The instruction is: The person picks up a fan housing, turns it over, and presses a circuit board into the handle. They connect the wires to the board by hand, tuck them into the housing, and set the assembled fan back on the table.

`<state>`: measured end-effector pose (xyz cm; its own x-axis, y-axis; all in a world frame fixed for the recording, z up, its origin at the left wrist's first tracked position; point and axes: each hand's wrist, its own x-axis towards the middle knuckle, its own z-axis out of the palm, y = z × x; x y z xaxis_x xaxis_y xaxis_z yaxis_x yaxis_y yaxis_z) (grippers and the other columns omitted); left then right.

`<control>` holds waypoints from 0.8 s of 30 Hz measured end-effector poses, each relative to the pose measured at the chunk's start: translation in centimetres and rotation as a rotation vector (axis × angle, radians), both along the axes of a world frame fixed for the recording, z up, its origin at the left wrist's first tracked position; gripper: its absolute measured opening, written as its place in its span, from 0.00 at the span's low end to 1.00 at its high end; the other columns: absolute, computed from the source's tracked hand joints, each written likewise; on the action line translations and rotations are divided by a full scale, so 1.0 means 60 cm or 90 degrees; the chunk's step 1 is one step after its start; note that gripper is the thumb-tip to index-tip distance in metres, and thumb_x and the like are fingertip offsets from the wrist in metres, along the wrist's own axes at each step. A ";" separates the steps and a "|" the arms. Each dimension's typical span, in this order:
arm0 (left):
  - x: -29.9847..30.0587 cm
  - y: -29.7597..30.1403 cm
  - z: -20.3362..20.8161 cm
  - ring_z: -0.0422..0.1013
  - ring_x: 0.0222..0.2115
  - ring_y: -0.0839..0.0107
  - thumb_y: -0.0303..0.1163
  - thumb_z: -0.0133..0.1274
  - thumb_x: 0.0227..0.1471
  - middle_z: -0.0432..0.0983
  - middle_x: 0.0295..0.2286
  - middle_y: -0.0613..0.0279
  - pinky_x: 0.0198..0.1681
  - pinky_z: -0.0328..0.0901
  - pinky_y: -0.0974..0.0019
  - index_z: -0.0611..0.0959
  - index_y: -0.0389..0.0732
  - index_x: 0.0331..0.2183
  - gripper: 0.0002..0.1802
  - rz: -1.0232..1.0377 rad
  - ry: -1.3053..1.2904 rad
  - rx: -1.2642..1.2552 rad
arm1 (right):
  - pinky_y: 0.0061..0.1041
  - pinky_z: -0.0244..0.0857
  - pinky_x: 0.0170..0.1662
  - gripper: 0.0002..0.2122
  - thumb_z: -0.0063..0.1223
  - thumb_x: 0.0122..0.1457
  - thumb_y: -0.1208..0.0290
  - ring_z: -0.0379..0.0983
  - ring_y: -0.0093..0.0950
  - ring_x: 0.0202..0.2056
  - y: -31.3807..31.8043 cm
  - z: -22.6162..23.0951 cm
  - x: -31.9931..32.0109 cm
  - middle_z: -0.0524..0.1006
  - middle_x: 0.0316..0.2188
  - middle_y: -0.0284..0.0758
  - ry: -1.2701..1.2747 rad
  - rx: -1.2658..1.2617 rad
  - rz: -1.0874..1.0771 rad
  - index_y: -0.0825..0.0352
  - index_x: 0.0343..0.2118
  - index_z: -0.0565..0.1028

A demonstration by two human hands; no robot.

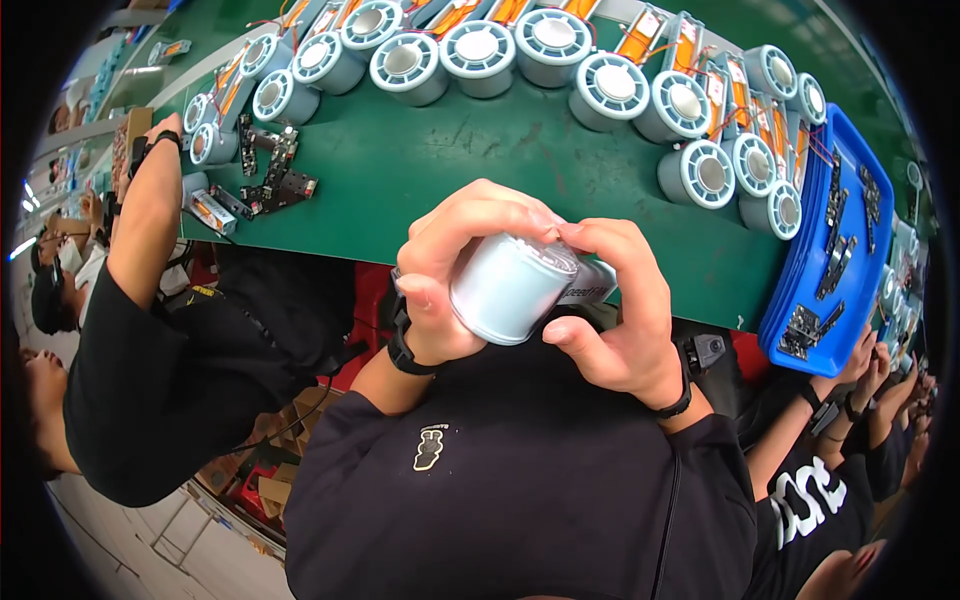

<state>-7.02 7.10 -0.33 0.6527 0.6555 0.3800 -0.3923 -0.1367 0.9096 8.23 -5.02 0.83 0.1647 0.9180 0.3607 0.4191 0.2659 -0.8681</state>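
Observation:
Just past the table's near edge, I hold up a light-blue cylindrical housing, tilted, with a short handle-like part sticking out to its right. My left hand wraps round its left side, thumb at the near left. The curled fingers of my right hand meet its far right edge beside the left fingertips, and the right thumb stands apart from the near side. What the right fingers press on behind it is partly hidden. Similar housings with round ribbed ends stand in an arc beyond my hands.
Orange parts with red wires lie in the opened handles. A blue tray at the right holds black circuit boards. More boards lie left on the green table. Co-workers' arms flank me on both sides.

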 end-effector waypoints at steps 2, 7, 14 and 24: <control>0.000 -0.002 -0.001 0.76 0.36 0.54 0.71 0.19 0.64 0.76 0.35 0.45 0.43 0.72 0.53 0.78 0.29 0.42 0.52 -0.001 -0.009 0.057 | 0.33 0.68 0.50 0.35 0.70 0.54 0.53 0.74 0.38 0.46 -0.006 -0.002 0.001 0.75 0.48 0.47 0.029 -0.001 0.001 0.76 0.55 0.69; 0.005 -0.011 -0.009 0.75 0.36 0.53 0.73 0.20 0.62 0.76 0.36 0.44 0.44 0.72 0.50 0.77 0.30 0.44 0.53 -0.012 -0.037 0.094 | 0.33 0.69 0.46 0.34 0.69 0.53 0.50 0.75 0.37 0.43 -0.011 0.005 -0.002 0.76 0.44 0.45 0.093 -0.045 0.000 0.74 0.52 0.71; 0.035 -0.024 -0.021 0.77 0.42 0.49 0.77 0.29 0.58 0.77 0.43 0.38 0.43 0.75 0.52 0.78 0.28 0.46 0.55 0.065 -0.164 0.188 | 0.32 0.68 0.36 0.26 0.68 0.53 0.49 0.77 0.39 0.31 -0.019 0.024 0.028 0.79 0.30 0.40 -0.042 -0.090 0.107 0.71 0.39 0.75; 0.041 -0.027 -0.004 0.72 0.51 0.41 0.66 0.62 0.47 0.71 0.51 0.34 0.56 0.67 0.38 0.69 0.33 0.60 0.54 -0.183 -0.049 0.109 | 0.28 0.67 0.26 0.30 0.49 0.65 0.40 0.75 0.31 0.21 -0.055 -0.020 0.026 0.78 0.22 0.38 0.455 -0.175 0.135 0.71 0.35 0.76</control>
<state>-4.58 5.49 -0.59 0.7665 0.3708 0.5244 -0.5042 -0.1583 0.8489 9.77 -8.31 -0.36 0.0825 0.9965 -0.0098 -0.2998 0.0155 -0.9539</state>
